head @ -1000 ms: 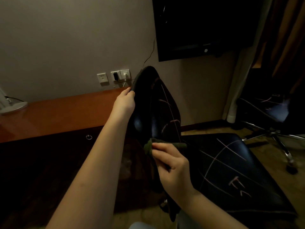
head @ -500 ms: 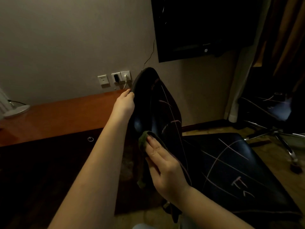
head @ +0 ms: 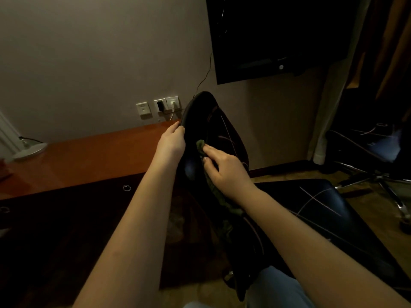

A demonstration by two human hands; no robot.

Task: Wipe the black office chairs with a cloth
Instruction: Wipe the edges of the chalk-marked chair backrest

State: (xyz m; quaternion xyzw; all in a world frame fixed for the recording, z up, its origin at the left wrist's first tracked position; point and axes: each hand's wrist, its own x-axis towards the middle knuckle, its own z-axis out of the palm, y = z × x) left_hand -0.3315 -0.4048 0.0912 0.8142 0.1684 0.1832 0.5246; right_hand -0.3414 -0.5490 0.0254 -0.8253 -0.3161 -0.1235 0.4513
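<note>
The right hand (head: 224,172) presses a dark green cloth (head: 201,146) with flat fingers against the glossy black chair backrest (head: 222,130). The left hand (head: 172,141) clamps the backrest's edge at ten o'clock. The reddish wooden desk (head: 89,161) sits behind at nine, a second black swivel chair (head: 378,152) at three, and a black wall television (head: 278,34) at one.

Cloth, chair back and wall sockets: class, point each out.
cloth (head: 200,145): head view, bunched top end.
chair back (head: 222,130): head view, upper front surface.
wall sockets (head: 143,108): head view, leftmost plate.
</note>
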